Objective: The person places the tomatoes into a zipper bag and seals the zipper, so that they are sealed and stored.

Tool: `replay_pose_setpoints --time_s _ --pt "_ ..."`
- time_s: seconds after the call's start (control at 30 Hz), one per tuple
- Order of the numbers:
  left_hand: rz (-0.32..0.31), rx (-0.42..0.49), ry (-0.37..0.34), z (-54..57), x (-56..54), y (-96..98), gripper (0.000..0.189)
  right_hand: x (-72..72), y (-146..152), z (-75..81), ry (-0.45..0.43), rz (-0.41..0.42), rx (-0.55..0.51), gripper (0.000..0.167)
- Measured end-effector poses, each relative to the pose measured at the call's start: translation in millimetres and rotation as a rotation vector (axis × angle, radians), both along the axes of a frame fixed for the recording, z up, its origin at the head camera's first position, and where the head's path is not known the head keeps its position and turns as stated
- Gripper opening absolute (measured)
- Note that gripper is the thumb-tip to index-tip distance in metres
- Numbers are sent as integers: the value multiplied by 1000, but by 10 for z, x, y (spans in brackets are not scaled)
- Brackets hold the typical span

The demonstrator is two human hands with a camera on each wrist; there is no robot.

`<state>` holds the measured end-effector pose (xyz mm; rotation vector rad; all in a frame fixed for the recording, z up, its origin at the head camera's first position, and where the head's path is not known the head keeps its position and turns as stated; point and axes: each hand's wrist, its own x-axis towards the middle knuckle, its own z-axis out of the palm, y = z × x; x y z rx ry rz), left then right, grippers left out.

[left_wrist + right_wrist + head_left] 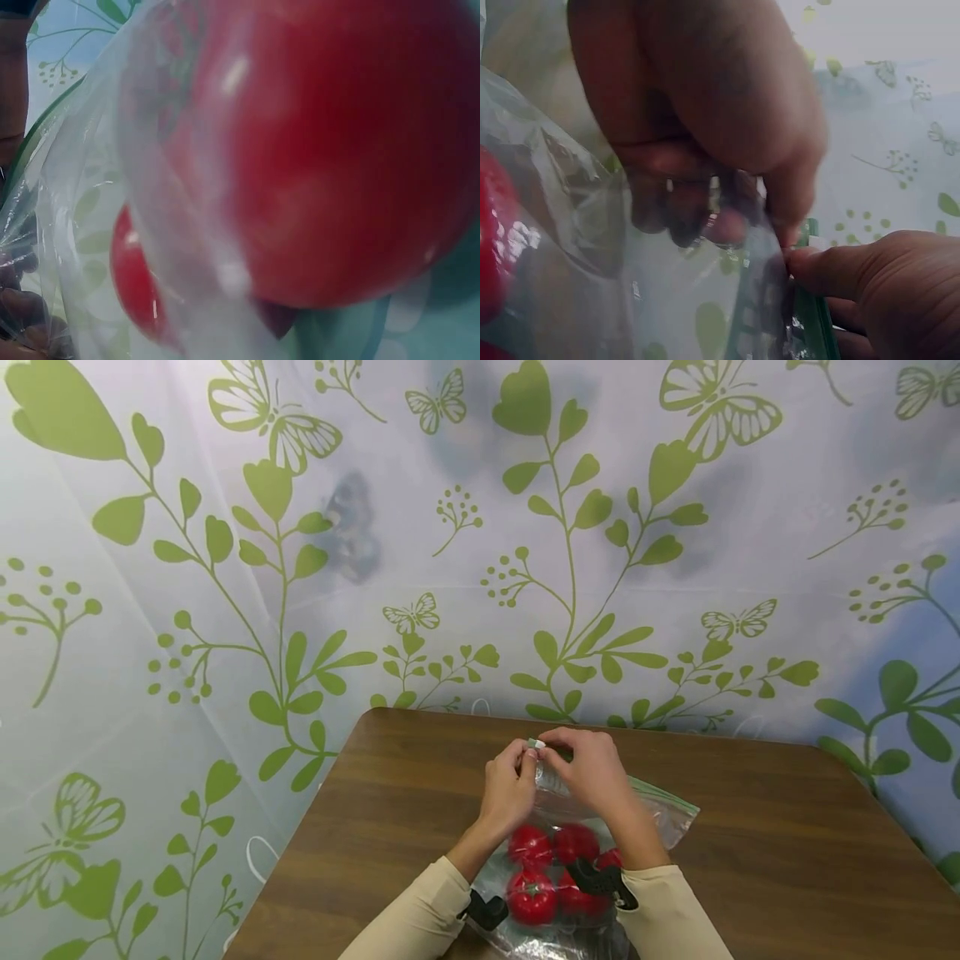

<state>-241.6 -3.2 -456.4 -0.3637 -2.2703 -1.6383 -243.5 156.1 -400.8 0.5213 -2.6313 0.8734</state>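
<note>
A clear zip bag (678,820) with a green zip strip (663,795) lies on the table, several red tomatoes (532,897) inside it. At the bag's far left corner my left hand (506,789) pinches the strip's end between thumb and fingertips. Right beside it, my right hand (592,768) pinches the same corner, near a small white piece (536,743). In the right wrist view, both hands meet at the green strip (819,330), with some fingers seen through the plastic (577,217). One tomato (345,150) fills much of the left wrist view.
A brown wooden table (780,835) lies under the bag. Behind and to the left hangs a pale cloth (420,543) printed with green leaves and butterflies. Black straps with small devices (487,912) sit on both wrists, above the bag.
</note>
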Motion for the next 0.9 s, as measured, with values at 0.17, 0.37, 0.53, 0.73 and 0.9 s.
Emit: replay_pose_setpoints --time_s 0.17,0.37,0.53,0.73,0.9 --pt "3 -8 51 -203 -117 -15 21 -6 -49 -41 17 -7 -10 21" --pt "4 -46 -13 46 38 -13 21 10 -62 -62 40 36 -80 25" --pt "5 -61 19 36 31 -18 21 10 -63 -90 75 46 -115 20" --pt "0 -52 22 21 23 -3 21 -1 6 -143 80 28 -138 16" --pt "3 -33 10 16 23 3 21 3 71 -181 77 30 -129 14"
